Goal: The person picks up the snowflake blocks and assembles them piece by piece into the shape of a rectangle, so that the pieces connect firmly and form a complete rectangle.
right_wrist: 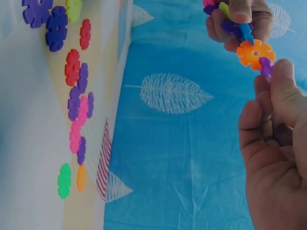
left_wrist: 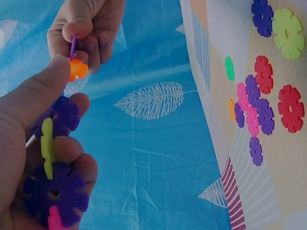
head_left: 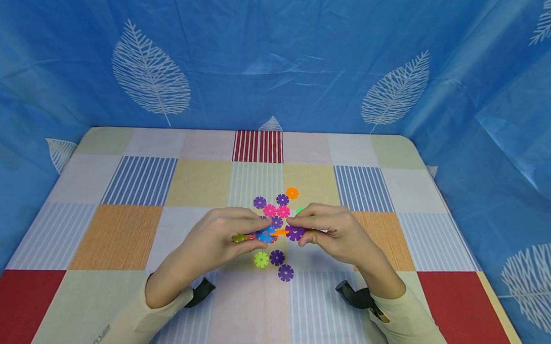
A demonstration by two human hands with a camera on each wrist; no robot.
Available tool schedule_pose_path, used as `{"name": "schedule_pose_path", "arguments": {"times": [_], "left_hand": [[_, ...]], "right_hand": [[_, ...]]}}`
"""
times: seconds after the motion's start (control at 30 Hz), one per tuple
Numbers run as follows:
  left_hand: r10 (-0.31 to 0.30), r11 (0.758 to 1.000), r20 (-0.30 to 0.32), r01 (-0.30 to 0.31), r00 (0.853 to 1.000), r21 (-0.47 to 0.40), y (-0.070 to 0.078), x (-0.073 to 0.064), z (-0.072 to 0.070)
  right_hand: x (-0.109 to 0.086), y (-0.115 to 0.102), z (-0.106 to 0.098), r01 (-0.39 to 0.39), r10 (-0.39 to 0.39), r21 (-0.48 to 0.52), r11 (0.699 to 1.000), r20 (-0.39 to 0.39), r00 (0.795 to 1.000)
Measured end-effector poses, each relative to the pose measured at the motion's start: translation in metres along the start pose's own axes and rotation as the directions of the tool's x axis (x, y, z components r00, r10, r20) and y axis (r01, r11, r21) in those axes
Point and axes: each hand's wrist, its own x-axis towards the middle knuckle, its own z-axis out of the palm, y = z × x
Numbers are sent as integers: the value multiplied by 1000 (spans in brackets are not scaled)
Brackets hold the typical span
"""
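Note:
My left hand point(head_left: 228, 231) grips a chain of notched plastic flower discs. In the left wrist view the chain shows a purple disc point(left_wrist: 55, 194), a lime disc point(left_wrist: 47, 148) and a bit of pink; a blue disc point(head_left: 265, 235) sits by the left fingertips. At its right end an orange disc point(right_wrist: 256, 53) sticks out between the hands. My right hand point(head_left: 334, 232) pinches a purple disc point(head_left: 294, 233) between thumb and fingers. That disc meets the orange disc's edge; how deep it is slotted in, I cannot tell. Fingers cover part of the chain.
Loose discs lie on the patchwork tablecloth point(head_left: 202, 179) around and beyond the hands: several purple, pink discs point(head_left: 269, 210), red discs point(left_wrist: 291, 109), an orange one point(head_left: 292, 193), a green one point(right_wrist: 64, 181) and a lime one point(head_left: 261, 259). Blue leaf-print curtain point(head_left: 270, 55) hangs behind the table.

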Motion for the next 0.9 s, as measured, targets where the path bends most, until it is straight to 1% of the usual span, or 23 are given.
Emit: {"name": "schedule_pose_path", "arguments": {"times": [0.17,0.27,0.33,0.43,0.47,0.53,0.6,0.63,0.67,0.73,0.77,0.83,0.9], "left_hand": [[8,1000,29,-7,1000,-26,1,1,1],[12,999,34,-11,999,-31,1,1,2],[14,1000,30,-13,999,-24,1,2,2],[2,1000,21,-2,1000,-16,2,2,4],[-10,1000,19,11,1000,-16,2,2,4],[-54,998,22,55,998,-33,2,2,4],[-121,990,41,124,992,-65,2,2,3],[-161,982,60,166,985,-86,3,2,2],[-203,971,87,212,975,-112,3,3,0],[-278,939,152,302,948,-165,2,3,-2],[-308,920,192,343,932,-189,2,2,-4],[-349,881,256,408,902,-238,0,1,-6],[-371,850,301,452,878,-270,-1,0,-7]], "right_hand": [[-1,4,3,21,-20,60,998,-9,1000],[-2,6,5,27,-26,97,995,-11,1000],[-2,7,6,36,-34,106,994,-13,999],[-3,9,7,40,-38,91,995,-24,999],[-3,9,7,39,-36,79,996,-28,999],[-3,10,7,24,-22,47,999,-35,999],[-3,11,7,-7,7,6,1000,-38,999],[-3,11,6,-27,27,-13,1000,-36,999],[-3,11,6,-50,49,-27,998,-30,998],[-3,11,4,-88,87,-46,995,-13,996],[-3,12,3,-103,103,-50,993,-3,995],[-3,12,2,-134,136,-51,990,19,991],[-4,12,0,-162,165,-56,985,38,986]]}}
